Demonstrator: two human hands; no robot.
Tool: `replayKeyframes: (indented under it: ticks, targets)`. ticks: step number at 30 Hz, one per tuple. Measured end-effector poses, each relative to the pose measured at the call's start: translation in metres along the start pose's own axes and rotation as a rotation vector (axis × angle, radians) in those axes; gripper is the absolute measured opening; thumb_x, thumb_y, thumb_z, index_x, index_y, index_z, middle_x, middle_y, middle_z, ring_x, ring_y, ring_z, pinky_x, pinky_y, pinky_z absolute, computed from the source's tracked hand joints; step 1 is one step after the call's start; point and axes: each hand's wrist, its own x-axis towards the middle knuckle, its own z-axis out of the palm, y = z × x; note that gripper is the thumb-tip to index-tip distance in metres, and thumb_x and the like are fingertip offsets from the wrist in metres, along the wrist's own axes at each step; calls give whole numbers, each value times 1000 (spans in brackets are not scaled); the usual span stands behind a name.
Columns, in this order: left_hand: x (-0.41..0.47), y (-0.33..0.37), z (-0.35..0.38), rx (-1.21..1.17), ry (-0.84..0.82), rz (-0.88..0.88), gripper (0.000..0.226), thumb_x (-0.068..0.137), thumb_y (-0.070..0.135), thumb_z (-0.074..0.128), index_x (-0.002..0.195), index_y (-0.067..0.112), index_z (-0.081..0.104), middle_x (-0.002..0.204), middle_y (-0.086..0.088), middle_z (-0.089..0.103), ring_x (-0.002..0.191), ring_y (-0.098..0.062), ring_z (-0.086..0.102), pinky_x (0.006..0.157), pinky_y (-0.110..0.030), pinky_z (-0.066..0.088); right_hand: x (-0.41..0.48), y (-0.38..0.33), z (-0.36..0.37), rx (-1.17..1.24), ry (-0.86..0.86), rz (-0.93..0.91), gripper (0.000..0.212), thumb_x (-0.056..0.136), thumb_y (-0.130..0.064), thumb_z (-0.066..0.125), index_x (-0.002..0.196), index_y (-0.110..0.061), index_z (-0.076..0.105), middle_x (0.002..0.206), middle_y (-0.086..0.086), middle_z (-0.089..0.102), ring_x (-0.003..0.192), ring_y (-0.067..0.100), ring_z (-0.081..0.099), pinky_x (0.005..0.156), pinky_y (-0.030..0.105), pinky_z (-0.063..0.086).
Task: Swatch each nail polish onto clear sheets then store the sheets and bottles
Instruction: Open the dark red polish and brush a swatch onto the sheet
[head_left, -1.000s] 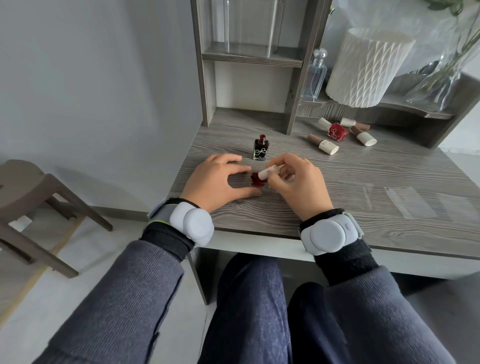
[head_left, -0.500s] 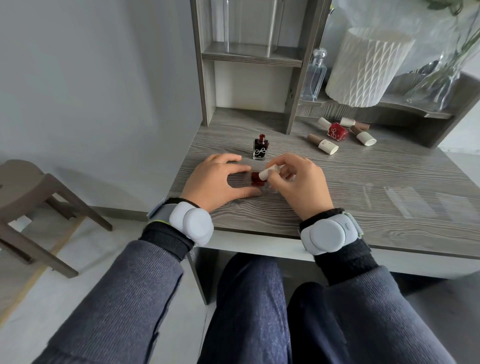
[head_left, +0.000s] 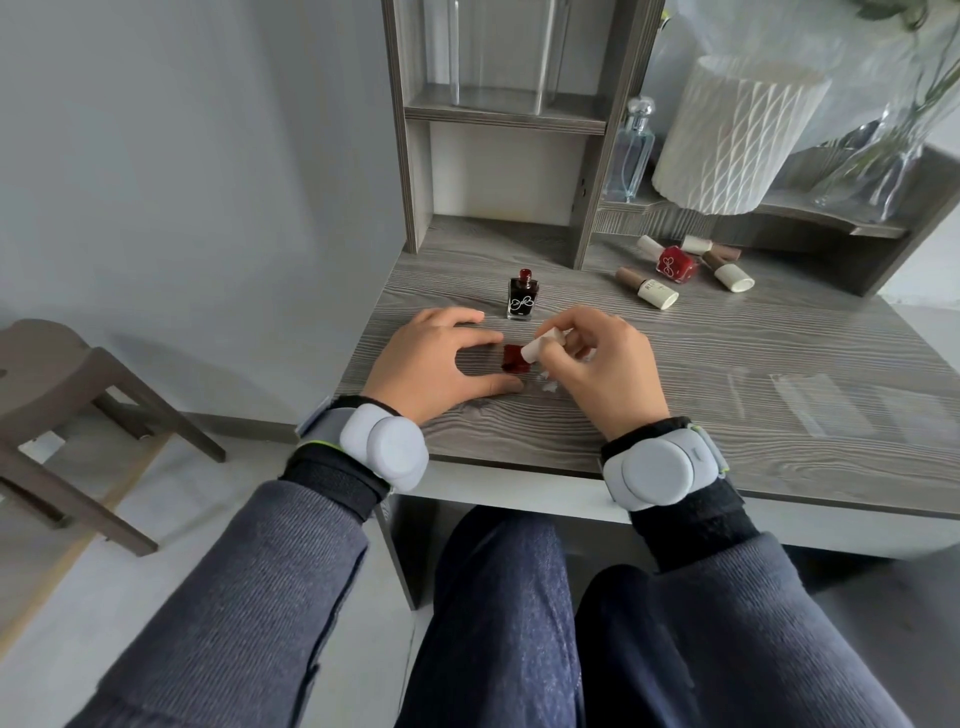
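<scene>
An uncapped dark red polish bottle (head_left: 522, 297) stands upright on the grey wood desk (head_left: 727, 364). Just in front of it lies a clear sheet bearing a dark red swatch (head_left: 515, 358). My left hand (head_left: 436, 361) presses the sheet flat with thumb and forefinger spread either side of the swatch. My right hand (head_left: 602, 364) pinches the cream brush cap (head_left: 543, 347), its brush end down on the swatch. Two more clear sheets (head_left: 815, 402) lie at the right. A red bottle (head_left: 675, 264) and three beige ones (head_left: 649, 288) lie on their sides at the back.
A shelf unit (head_left: 498, 111) rises at the desk's back, with a glass perfume bottle (head_left: 631, 150), a white ribbed lampshade (head_left: 727, 135) and a glass vase (head_left: 883, 156) on a low ledge. A brown stool (head_left: 57, 395) stands on the floor to the left.
The brush cap in my right hand has shifted slightly over the swatch. My left hand stays where it was.
</scene>
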Motion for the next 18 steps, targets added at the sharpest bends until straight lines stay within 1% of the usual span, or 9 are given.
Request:
replayKeyframes:
  ticks: [3,7,10,14,18]
  targets:
    - [0,0,-1,-4,0,2,82,56,83,48,122,36,62,138,15,47,130,-9,34,110,-34,29,0,1,0,0,-5,-6,23,76,-52,47,79,-35,62,74,-11,71,77,16,64,80,50,50]
    - [0,0,0,2,-1,1,80,57,82,49,122,36,61,138,15,47,130,-10,35,110,-35,29,0,-1,-1,2,-2,-7,28,73,-50,47,78,-30,66,67,-12,68,74,15,63,77,48,51]
    - [0,1,-2,11,-15,-4,81,57,81,49,123,37,60,139,15,46,131,-10,33,110,-33,27,0,-1,0,4,-3,-9,28,75,-52,45,81,-32,64,75,-10,71,77,18,62,80,50,50]
    - [0,1,-2,11,-11,-2,81,57,82,48,123,37,60,138,15,46,131,-10,34,111,-33,27,-1,-4,-2,-13,11,3,27,71,-53,44,76,-33,62,65,-12,62,74,16,59,78,47,50]
    - [0,1,-1,12,-14,2,84,55,84,45,123,37,60,138,15,47,131,-10,34,111,-34,28,-1,-5,-3,-2,10,5,28,73,-51,45,77,-31,64,67,-11,65,74,17,59,79,48,50]
